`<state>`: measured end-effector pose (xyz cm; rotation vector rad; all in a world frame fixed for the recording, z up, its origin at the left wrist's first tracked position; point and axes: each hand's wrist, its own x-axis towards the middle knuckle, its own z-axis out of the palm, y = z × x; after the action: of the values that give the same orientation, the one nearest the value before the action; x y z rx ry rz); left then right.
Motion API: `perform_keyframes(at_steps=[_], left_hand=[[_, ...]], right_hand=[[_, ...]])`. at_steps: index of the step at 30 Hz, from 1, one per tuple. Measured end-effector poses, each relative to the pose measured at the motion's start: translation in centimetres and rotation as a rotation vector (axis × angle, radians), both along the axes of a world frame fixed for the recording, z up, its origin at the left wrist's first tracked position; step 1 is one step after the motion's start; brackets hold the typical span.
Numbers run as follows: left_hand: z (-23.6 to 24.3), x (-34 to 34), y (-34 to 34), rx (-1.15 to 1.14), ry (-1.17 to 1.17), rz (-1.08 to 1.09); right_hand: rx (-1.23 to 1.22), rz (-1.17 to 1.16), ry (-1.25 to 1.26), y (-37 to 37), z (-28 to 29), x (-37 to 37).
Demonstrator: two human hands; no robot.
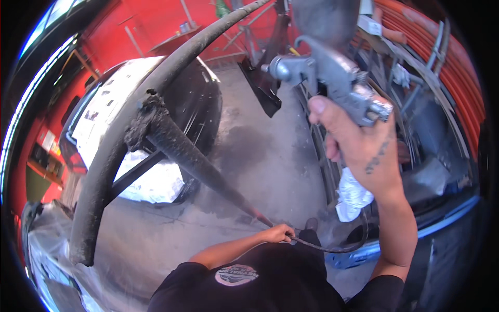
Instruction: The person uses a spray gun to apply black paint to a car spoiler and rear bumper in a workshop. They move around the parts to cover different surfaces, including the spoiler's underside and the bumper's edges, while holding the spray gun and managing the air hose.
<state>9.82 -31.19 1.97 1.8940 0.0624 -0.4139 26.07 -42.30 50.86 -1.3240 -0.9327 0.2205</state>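
My right hand (pixel 358 140) is raised and wrapped round the handle of a metallic spray gun (pixel 332 73). The gun's nozzle points left, and a grey cup (pixel 326 21) sits on top, cut off by the upper edge. At my waist, my left hand (pixel 279 233) is closed round a thin dark hose (pixel 332 250). From there the hose loops right and up below my right forearm. A dark, rough tubular piece (pixel 176 67) curves close in front, with a stem (pixel 202 166) slanting down towards my left hand. Whether the stem's reddish end touches that hand I cannot tell.
A dark vehicle (pixel 202 104), partly covered in white sheeting (pixel 145 182), stands at the left. Clear plastic sheeting (pixel 57 239) hangs over something at the lower left. Metal frames, a white cloth (pixel 352 195) and orange-red tubes (pixel 442 62) crowd the right. A dark panel (pixel 262 91) is ahead.
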Motion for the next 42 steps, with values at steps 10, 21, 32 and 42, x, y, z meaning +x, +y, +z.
perform_keyframes(at_steps=[10, 21, 32, 42], left_hand=[[-3.0, -4.1, -0.4, 0.046, -0.064, -0.152], [-7.5, -9.3, -0.2, 0.010, -0.172, 0.007], [-7.8, -19.8, -0.7, 0.193, 0.036, 0.073], [-5.9, -27.7, -4.4, 0.238, 0.207, 0.107]], right_hand=[[-0.498, -0.261, 0.153, -5.6, -9.1, -3.0], [0.027, -0.168, 0.211, -3.3, -9.4, -5.1], [-0.005, -0.256, 0.617, 1.7, -30.0, -0.7], [0.132, -0.146, 0.794, 0.8, -28.8, -4.8]])
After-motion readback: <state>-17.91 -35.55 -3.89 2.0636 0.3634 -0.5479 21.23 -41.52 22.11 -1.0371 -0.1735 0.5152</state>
